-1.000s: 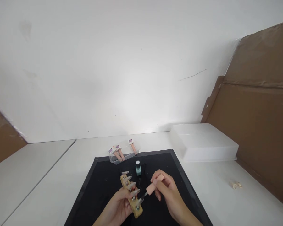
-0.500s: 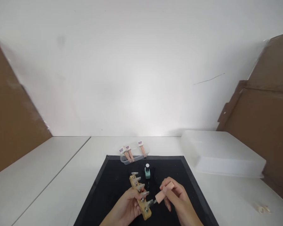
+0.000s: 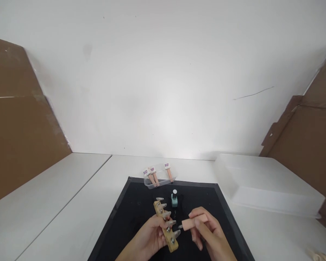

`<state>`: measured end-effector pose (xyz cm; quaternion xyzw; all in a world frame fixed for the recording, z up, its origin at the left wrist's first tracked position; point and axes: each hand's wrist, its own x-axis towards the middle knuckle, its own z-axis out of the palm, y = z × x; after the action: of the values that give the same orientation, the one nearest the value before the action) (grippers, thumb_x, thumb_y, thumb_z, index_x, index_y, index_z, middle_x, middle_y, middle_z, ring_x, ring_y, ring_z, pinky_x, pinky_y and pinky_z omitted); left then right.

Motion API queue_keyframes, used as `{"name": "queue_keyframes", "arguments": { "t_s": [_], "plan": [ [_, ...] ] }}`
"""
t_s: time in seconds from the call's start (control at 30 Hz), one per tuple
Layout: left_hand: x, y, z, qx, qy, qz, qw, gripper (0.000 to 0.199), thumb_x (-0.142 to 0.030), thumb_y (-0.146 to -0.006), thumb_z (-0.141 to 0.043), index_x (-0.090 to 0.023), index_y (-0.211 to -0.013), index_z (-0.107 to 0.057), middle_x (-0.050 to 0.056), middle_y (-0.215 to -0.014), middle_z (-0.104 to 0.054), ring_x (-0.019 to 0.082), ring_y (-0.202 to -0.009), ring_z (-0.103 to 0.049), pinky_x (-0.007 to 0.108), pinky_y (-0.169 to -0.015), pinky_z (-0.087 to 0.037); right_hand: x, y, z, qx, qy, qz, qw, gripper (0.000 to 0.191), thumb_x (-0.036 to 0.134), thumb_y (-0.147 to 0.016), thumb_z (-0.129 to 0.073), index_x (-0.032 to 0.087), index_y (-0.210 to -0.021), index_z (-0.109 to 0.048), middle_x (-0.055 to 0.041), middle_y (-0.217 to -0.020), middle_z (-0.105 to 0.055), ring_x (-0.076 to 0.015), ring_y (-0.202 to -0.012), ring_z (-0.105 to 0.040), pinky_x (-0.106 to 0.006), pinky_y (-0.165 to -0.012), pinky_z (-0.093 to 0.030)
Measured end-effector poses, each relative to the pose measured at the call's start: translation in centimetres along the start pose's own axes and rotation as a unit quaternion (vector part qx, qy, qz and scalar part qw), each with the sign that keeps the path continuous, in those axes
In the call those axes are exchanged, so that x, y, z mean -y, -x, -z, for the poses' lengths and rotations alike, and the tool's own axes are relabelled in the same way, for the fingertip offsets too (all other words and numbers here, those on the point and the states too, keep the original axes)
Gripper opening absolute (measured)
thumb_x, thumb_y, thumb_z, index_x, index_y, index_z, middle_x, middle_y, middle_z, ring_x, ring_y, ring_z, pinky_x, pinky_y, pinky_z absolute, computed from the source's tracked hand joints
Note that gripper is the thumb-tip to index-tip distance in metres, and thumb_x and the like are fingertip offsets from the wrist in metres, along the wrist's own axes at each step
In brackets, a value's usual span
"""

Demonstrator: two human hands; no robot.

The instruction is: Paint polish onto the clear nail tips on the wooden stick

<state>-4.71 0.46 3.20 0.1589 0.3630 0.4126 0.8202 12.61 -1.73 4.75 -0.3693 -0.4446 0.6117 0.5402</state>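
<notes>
Brush [image 3: 188, 224] points left, pinched by right hand [image 3: 209, 232]; left hand [image 3: 151, 233] clasps rack [image 3: 170, 238].

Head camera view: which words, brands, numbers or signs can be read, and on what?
None can be read.
Purple print on white tags of three pink sticks in the clear plastic tray: too small and blurred.
Small teal bottle with white-topped black cap; long pink handle in the right hand; yellowish wooden bar: no lettering discernible.
</notes>
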Motion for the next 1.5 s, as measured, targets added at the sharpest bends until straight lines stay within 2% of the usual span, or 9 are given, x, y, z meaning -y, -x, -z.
{"name": "queue_keyframes", "arguments": {
  "t_s": [0.07,0.17,0.3,0.47,0.73,0.9,1.13,1.33,1.5],
  "plan": [
    [0.1,-0.1,-0.2,0.003,0.001,-0.003,1.000,0.021,0.001,-0.054,-0.053,-0.013,-0.069,-0.058,-0.003,-0.056,-0.057,0.008,-0.050,-0.052,0.023,-0.059,-0.037,0.2,0.0,0.3,0.012,-0.018,0.005,1.000,0.036,0.051,-0.073,-0.064,0.016,-0.082,-0.061,0.0012,-0.053,-0.055,-0.0064,-0.038,-0.036,-0.020,-0.040,-0.025],
    [0.3,-0.4,-0.5,-0.001,0.002,-0.002,1.000,0.024,0.001,-0.056,-0.055,-0.013,-0.074,-0.059,-0.002,-0.060,-0.061,0.010,-0.057,-0.057,0.024,-0.065,-0.040,0.6,0.0,0.7,0.023,-0.041,0.007,0.999,0.031,0.045,-0.073,-0.067,0.017,-0.082,-0.062,0.0009,-0.060,-0.056,-0.0058,-0.040,-0.037,-0.020,-0.040,-0.027],
    [0.4,-0.8,-0.9,-0.018,-0.010,0.009,1.000,0.023,0.000,-0.056,-0.058,-0.013,-0.075,-0.059,-0.002,-0.060,-0.062,0.010,-0.056,-0.058,0.023,-0.060,-0.040,0.9,-0.2,1.3,0.038,-0.065,0.018,0.997,0.026,0.042,-0.072,-0.069,0.016,-0.071,-0.061,0.0040,-0.061,-0.046,-0.0057,-0.041,-0.037,-0.020,-0.039,-0.027],
    [0.5,-1.3,-0.8,0.002,-0.012,0.010,1.000,0.023,-0.001,-0.054,-0.058,-0.013,-0.074,-0.058,-0.004,-0.057,-0.058,0.007,-0.048,-0.052,0.020,-0.053,-0.036,0.6,-0.8,1.7,0.045,-0.076,0.036,0.995,0.034,0.041,-0.076,-0.065,0.015,-0.058,-0.053,0.0053,-0.058,-0.041,-0.0038,-0.038,-0.034,-0.019,-0.037,-0.024],
    [0.7,-1.4,-1.0,-0.006,-0.017,0.013,1.000,0.023,-0.001,-0.052,-0.058,-0.013,-0.072,-0.059,-0.004,-0.055,-0.057,0.007,-0.049,-0.052,0.020,-0.053,-0.034,0.2,-0.7,2.0,0.042,-0.034,-0.004,0.999,0.030,0.044,-0.073,-0.066,0.014,-0.070,-0.066,0.0048,-0.056,-0.045,-0.0039,-0.038,-0.036,-0.018,-0.038,-0.026],
    [0.6,-1.3,-1.3,-0.004,-0.019,0.016,1.000,0.023,-0.002,-0.053,-0.057,-0.013,-0.073,-0.059,-0.005,-0.055,-0.055,0.005,-0.045,-0.047,0.019,-0.051,-0.032,0.3,-0.7,1.9,0.055,-0.024,-0.016,0.998,0.030,0.044,-0.071,-0.067,0.014,-0.068,-0.063,0.0063,-0.048,-0.044,-0.0047,-0.036,-0.033,-0.018,-0.038,-0.026],
    [0.8,-1.4,-1.2,0.009,-0.017,0.015,1.000,0.022,-0.001,-0.052,-0.056,-0.013,-0.071,-0.058,-0.005,-0.054,-0.055,0.005,-0.045,-0.047,0.020,-0.051,-0.032,0.6,-0.8,1.8,0.062,0.008,-0.016,0.998,0.021,0.034,-0.072,-0.063,0.014,-0.067,-0.061,0.0060,-0.051,-0.044,-0.0046,-0.037,-0.032,-0.018,-0.038,-0.027],
    [0.8,-1.1,-1.2,-0.020,-0.024,0.016,0.999,0.023,-0.001,-0.055,-0.057,-0.013,-0.075,-0.058,-0.004,-0.058,-0.058,0.008,-0.051,-0.052,0.021,-0.054,-0.035,1.1,-1.0,1.5,0.016,0.056,-0.016,0.998,0.011,0.021,-0.069,-0.054,0.014,-0.061,-0.058,0.0057,-0.051,-0.045,-0.0048,-0.036,-0.031,-0.019,-0.037,-0.025],
    [0.7,-1.0,-1.2,-0.005,-0.022,0.012,1.000,0.021,-0.001,-0.055,-0.057,-0.014,-0.072,-0.057,-0.005,-0.057,-0.056,0.007,-0.051,-0.052,0.021,-0.056,-0.036,1.0,-1.2,1.6,-0.044,0.060,-0.010,0.997,0.010,0.019,-0.066,-0.052,0.015,-0.057,-0.054,0.0063,-0.048,-0.043,-0.0058,-0.037,-0.029,-0.019,-0.037,-0.024]
  ]
}}
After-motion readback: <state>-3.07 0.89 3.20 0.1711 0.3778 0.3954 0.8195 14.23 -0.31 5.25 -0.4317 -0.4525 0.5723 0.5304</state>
